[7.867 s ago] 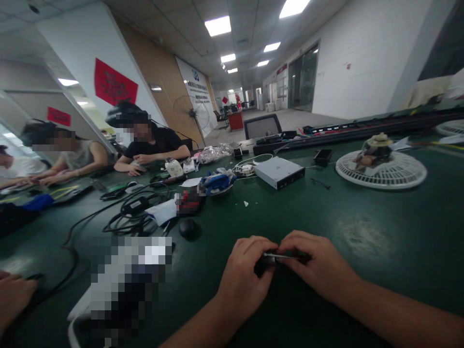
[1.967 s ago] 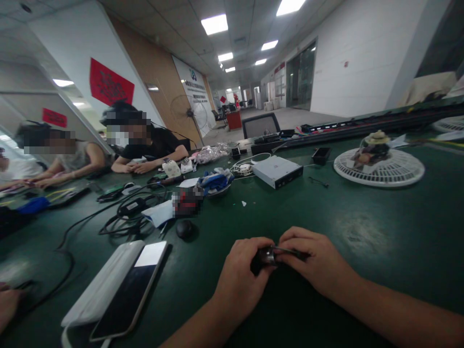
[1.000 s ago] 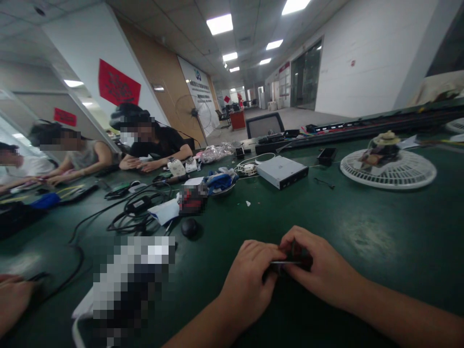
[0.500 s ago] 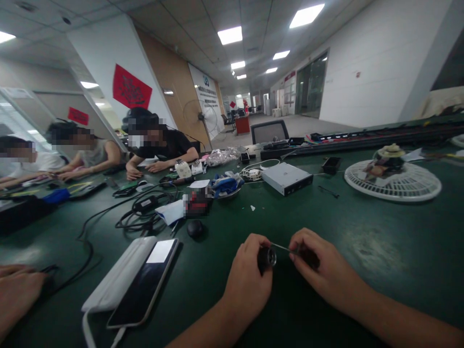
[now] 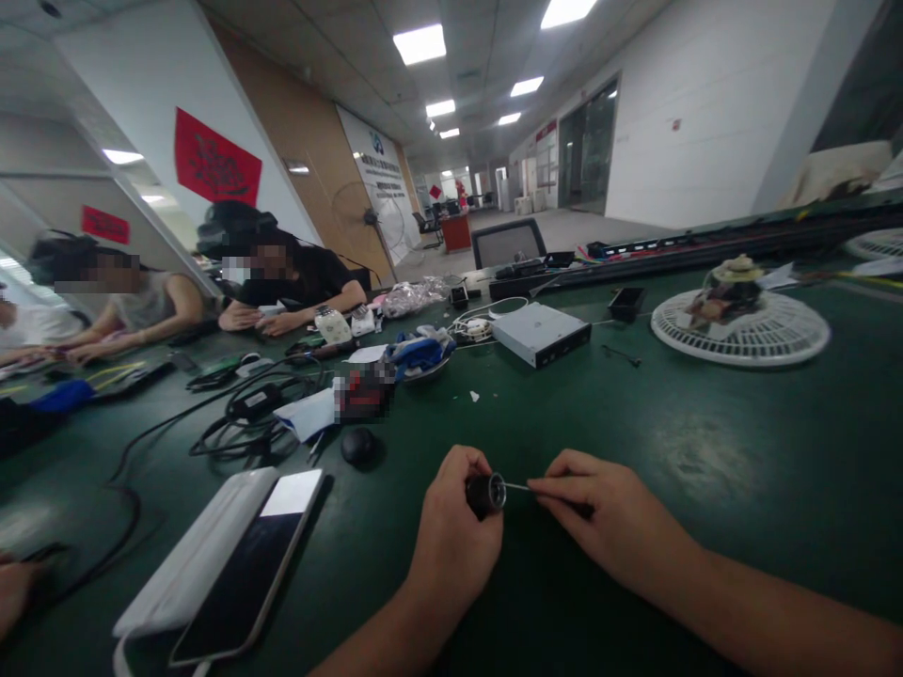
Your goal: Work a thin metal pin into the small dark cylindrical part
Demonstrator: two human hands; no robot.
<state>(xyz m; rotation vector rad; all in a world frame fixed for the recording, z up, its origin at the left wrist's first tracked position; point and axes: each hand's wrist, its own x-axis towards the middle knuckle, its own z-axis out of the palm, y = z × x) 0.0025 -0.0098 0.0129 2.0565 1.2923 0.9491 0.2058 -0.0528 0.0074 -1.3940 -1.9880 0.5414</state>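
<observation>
My left hand (image 5: 458,517) is wrapped round a short black cylinder (image 5: 485,495) whose ringed, open-looking end faces right. Between the fingertips of my right hand (image 5: 599,503) is a thin light-coloured rod (image 5: 517,486). The rod's far tip reaches the ringed end of the cylinder; whether it goes inside cannot be made out. Both hands are above the green table (image 5: 593,414), near its front edge.
Left of my hands lie a phone (image 5: 246,574), a white power bank (image 5: 198,545) and a black mouse (image 5: 358,447). Beyond are cables, a grey disc drive (image 5: 542,334) and a white fan grille (image 5: 740,329). A person's hand (image 5: 14,588) shows at the left edge.
The view has turned to the right. The rod, earlier slanting above the cylinder, is now nearly level with its end. My right hand's fingers are straighter. The neighbouring hand is mostly out of view.
</observation>
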